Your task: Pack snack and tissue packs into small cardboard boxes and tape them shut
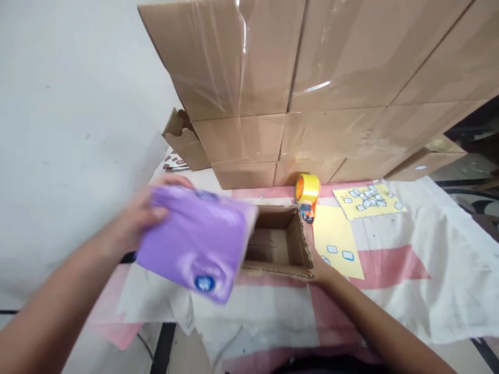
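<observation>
My left hand (150,210) grips a purple plastic-wrapped pack (191,239) by its left end. The pack has a round blue logo near its lower corner and is smeared by motion. It hangs tilted just left of an open cardboard box (307,249) and covers part of it. Inside the box I see bare cardboard on the part that shows. My right hand (318,267) is against the box's right wall. Its fingers are hidden by the box, so I cannot make out their shape.
Behind the box rises a wall of stacked, taped cartons (241,140). A yellow tape roll (307,188) on a dispenser stands by the box's far right corner. Yellow sheets (335,228) with small white labels lie to the right on the pink-and-white cloth (393,265). An opened carton (191,148) stands back left.
</observation>
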### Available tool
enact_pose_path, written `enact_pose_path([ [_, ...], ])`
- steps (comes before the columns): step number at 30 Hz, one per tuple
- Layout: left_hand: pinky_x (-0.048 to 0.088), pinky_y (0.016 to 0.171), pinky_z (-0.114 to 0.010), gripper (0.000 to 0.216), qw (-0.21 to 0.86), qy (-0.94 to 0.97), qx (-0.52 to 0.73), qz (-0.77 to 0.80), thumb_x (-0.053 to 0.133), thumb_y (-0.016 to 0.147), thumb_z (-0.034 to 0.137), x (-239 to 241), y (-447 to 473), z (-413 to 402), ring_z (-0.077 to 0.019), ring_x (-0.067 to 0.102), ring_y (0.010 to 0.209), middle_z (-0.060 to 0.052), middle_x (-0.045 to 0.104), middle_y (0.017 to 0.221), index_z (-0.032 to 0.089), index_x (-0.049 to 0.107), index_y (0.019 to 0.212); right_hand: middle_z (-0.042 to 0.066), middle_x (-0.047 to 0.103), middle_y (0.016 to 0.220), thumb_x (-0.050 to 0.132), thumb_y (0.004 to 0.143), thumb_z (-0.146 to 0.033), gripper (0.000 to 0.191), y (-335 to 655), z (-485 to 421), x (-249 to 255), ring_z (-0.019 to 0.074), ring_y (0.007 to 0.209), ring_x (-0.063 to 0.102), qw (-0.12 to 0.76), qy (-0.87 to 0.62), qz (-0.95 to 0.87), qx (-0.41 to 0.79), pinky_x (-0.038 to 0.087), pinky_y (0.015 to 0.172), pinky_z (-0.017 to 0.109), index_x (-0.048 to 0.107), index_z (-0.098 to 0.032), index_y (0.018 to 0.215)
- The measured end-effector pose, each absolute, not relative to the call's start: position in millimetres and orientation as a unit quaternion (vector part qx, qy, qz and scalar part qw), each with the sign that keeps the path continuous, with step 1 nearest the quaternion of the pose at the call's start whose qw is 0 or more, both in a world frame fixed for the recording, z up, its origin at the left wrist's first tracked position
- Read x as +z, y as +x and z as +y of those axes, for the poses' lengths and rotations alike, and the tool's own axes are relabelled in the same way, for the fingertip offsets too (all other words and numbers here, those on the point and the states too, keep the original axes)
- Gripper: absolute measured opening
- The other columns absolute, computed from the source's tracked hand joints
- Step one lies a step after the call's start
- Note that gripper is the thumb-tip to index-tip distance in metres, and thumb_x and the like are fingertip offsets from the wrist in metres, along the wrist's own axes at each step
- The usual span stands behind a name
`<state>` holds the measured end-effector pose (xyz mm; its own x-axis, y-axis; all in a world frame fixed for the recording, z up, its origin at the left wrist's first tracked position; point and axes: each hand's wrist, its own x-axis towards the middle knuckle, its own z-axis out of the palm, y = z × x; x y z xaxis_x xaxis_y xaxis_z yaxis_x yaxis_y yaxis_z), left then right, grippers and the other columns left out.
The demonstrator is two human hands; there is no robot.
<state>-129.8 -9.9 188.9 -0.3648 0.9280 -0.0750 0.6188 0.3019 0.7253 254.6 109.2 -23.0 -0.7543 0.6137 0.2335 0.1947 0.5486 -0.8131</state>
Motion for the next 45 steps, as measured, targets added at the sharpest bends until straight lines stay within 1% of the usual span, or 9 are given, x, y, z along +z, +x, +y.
enact_pose_path([
  [4,0.061,0.076,-0.037,0.061,0.381,0.565,0.229,0.695,0.052,0.085,0.068,172,-72,-8,-0.0277,0.070,0.096,-0.002,0.071,0.115,0.030,0.057,0.133,0.021,0.012,0.173,0.081,0.072,-0.068,0.138,250,110,-15,0.0499,0.161,0.017,0.311,-0.173,-0.870,0.341,0.026,0.128,0.070,-0.006,-0.024,0.170],
  [10,0.059,0.079,-0.041,0.057,0.296,0.512,0.123,0.797,0.035,0.100,0.054,173,-46,16,-0.0311,0.072,0.100,-0.007,0.075,0.109,0.027,0.056,0.145,0.023,0.007,0.172,0.085,0.073,-0.062,0.140,248,108,-7,0.0469,0.163,0.012,0.306,-0.162,-0.868,0.357,0.025,0.129,0.067,-0.011,-0.025,0.168],
  [18,0.050,0.095,-0.055,0.087,0.039,0.618,-0.217,0.754,0.075,0.084,0.047,162,15,31,-0.0479,0.070,0.106,-0.028,0.075,0.102,-0.001,0.049,0.152,0.024,0.005,0.170,0.083,0.078,-0.060,0.139,250,103,-2,0.0441,0.163,0.009,0.308,-0.170,-0.861,0.368,0.024,0.130,0.063,-0.015,-0.023,0.168],
  [22,0.047,0.103,-0.054,0.050,-0.043,0.630,-0.039,0.774,0.057,0.094,0.061,178,-19,6,-0.0393,0.069,0.111,-0.014,0.076,0.115,0.022,0.071,0.122,0.014,-0.001,0.174,0.057,0.090,-0.080,0.097,260,106,12,0.0415,0.164,0.011,0.330,-0.112,-0.866,0.359,0.025,0.129,0.063,0.024,-0.032,0.167],
  [26,0.057,0.090,-0.048,0.095,0.051,0.574,0.177,0.798,0.049,0.072,0.098,156,-84,-48,-0.0360,0.072,0.104,-0.010,0.074,0.128,0.028,0.064,0.134,0.012,0.013,0.175,0.032,0.100,-0.078,0.071,263,106,37,0.0415,0.163,0.015,0.315,-0.173,-0.868,0.342,0.023,0.129,0.064,0.071,-0.025,0.125],
  [30,0.055,0.107,-0.049,0.118,0.209,0.658,0.214,0.692,0.056,0.050,0.107,109,-96,-80,-0.0416,0.061,0.134,-0.011,0.066,0.147,0.032,0.064,0.141,0.016,0.031,0.172,0.041,0.103,-0.070,0.065,252,106,47,0.0341,0.161,0.026,0.338,-0.232,-0.797,0.444,0.030,0.128,0.057,0.054,-0.025,0.149],
  [33,0.053,0.107,-0.052,0.082,0.120,0.582,0.243,0.766,0.056,0.073,0.093,96,-61,-76,-0.0384,0.068,0.122,-0.009,0.076,0.127,0.032,0.073,0.124,0.013,0.059,0.152,0.039,0.107,-0.061,0.069,247,110,48,0.0282,0.152,0.043,0.414,-0.213,-0.750,0.470,0.034,0.126,0.055,0.027,-0.027,0.166],
  [36,0.050,0.104,-0.056,0.065,0.025,0.473,0.254,0.844,0.057,0.088,0.073,103,-18,-60,-0.0361,0.070,0.107,-0.012,0.078,0.111,0.024,0.067,0.129,0.007,0.080,0.116,0.038,0.109,-0.050,0.054,253,113,53,0.0304,0.142,0.052,0.418,-0.166,-0.805,0.388,0.027,0.125,0.064,0.042,-0.032,0.160],
  [45,0.047,0.103,-0.043,0.031,-0.074,0.762,0.229,0.602,0.055,0.104,0.044,88,-8,-55,-0.0277,0.067,0.120,-0.008,0.074,0.127,0.027,0.070,0.125,0.011,0.064,0.148,0.070,0.092,-0.054,0.052,300,167,36,0.0286,0.138,0.059,0.517,-0.325,-0.615,0.499,0.046,0.118,0.054,0.060,-0.029,0.137],
])
